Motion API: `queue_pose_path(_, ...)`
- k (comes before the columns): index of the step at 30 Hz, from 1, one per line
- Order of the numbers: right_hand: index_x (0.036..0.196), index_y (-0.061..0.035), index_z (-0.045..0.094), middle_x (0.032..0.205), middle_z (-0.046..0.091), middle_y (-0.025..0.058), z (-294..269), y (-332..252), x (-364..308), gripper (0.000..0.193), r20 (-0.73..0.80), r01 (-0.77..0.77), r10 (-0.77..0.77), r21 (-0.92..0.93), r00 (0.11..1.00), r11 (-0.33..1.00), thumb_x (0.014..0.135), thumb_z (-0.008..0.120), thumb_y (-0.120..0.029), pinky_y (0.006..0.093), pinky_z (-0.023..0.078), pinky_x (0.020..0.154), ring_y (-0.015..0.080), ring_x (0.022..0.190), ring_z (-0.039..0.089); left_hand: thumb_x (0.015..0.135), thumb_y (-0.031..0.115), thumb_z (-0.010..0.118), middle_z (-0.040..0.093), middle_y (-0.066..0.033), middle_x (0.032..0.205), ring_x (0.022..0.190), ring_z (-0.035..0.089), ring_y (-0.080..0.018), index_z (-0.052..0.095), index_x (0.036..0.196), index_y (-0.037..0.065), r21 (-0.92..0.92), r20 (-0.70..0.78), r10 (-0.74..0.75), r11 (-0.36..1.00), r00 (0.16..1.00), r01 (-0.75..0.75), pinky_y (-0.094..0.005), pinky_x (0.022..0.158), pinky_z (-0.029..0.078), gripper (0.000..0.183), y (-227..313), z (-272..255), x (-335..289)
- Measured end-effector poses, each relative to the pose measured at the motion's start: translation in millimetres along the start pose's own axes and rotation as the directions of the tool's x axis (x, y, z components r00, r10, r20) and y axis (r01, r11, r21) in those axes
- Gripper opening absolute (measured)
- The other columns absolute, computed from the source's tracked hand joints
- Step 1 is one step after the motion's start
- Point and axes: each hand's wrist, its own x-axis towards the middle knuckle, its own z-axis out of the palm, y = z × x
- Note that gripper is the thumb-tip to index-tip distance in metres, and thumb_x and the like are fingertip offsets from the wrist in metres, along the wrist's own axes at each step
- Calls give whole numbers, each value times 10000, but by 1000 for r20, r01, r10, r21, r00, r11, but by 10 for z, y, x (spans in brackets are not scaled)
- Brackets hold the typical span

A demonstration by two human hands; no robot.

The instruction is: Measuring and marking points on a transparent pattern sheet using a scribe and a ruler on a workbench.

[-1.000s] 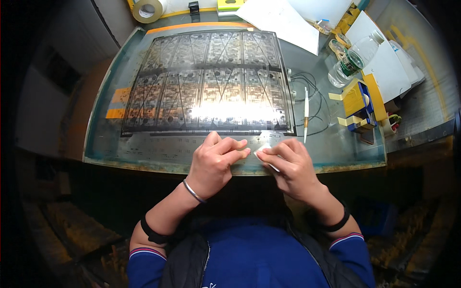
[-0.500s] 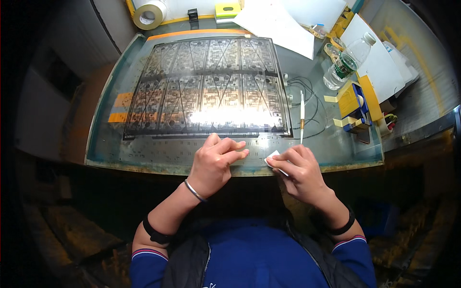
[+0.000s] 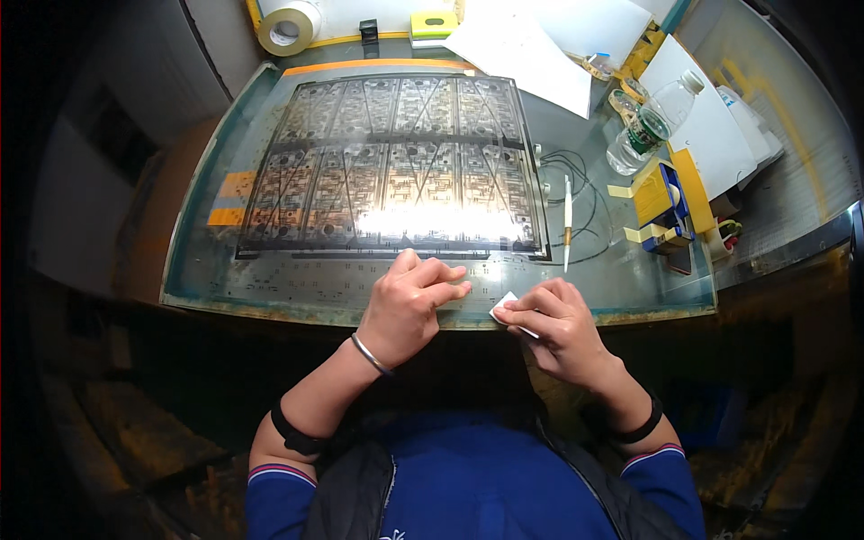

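Note:
A dark transparent film sheet [image 3: 400, 153] printed with circuit-like patterns lies on the glass-topped table [image 3: 306, 292]. Just in front of its near edge is my left hand [image 3: 409, 301], partly curled. Its thumb and forefinger point right with a gap between their tips, and nothing shows in them. To the right, at the table's front edge, my right hand [image 3: 558, 328] pinches a small folded white wipe [image 3: 506, 306]; whether it is paper or cloth I cannot tell. A slim white pen-like tool [image 3: 568, 216] lies beyond the right hand, beside the sheet.
Thin dark cables [image 3: 585, 184] curl right of the sheet. Farther right stand a blue-and-yellow tape dispenser [image 3: 661, 207] and a clear water bottle [image 3: 650, 126]. Along the back are a tape roll [image 3: 288, 29], white paper [image 3: 531, 58] and a yellow-green box [image 3: 434, 25]. Bright glare covers the sheet's near part.
My right hand and the white wipe have shifted slightly left. The left hand is slightly farther right and lower in view, its pose much the same. The whole scene has shifted a little.

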Motion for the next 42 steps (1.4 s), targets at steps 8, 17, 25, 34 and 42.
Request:
queue_pose_path(8,1061,-114,723,900,628,27,177,-78,146,313,-70,-36,36,-1,997,999,767,716,-6,361,444,796,253,870,553,695,-104,595,694,3,937,741,503,-224,765,939,128,6,-17,3,1000,1000,-3,-312,689,477,377,5,8,-1)
queue_pose_path(17,1072,-115,746,983,667,74,-347,82,-270,266,80,-315,316,471,945,824,850,672,11,341,475,823,243,939,589,686,-117,586,696,2,954,756,508,-223,766,953,132,-29,22,-5,1000,1000,5,-311,708,484,407,-37,-7,-4)
queue_pose_path(25,1122,-89,703,1036,649,68,-34,82,-140,393,-134,-44,50,49,990,998,759,704,62,361,489,813,273,941,596,688,-119,589,701,-10,967,759,511,-226,764,951,123,-2,26,-9,1000,1000,9,-307,701,478,398,-1,-17,14)
queue_pose_path(34,1093,-94,702,998,649,25,176,22,80,335,-151,-67,64,-13,986,998,765,743,-37,368,461,798,251,888,575,689,-105,599,703,-11,972,746,519,-223,761,929,120,-6,8,0,1000,1000,0,-310,682,478,367,-4,-4,28)
queue_pose_path(42,1064,-128,728,953,650,0,5,81,-8,299,0,-42,42,115,999,992,774,751,-60,368,446,812,242,875,563,698,-95,606,705,-4,971,732,520,-220,761,915,126,10,3,-13,1000,1000,13,-315,660,483,347,0,-2,15)
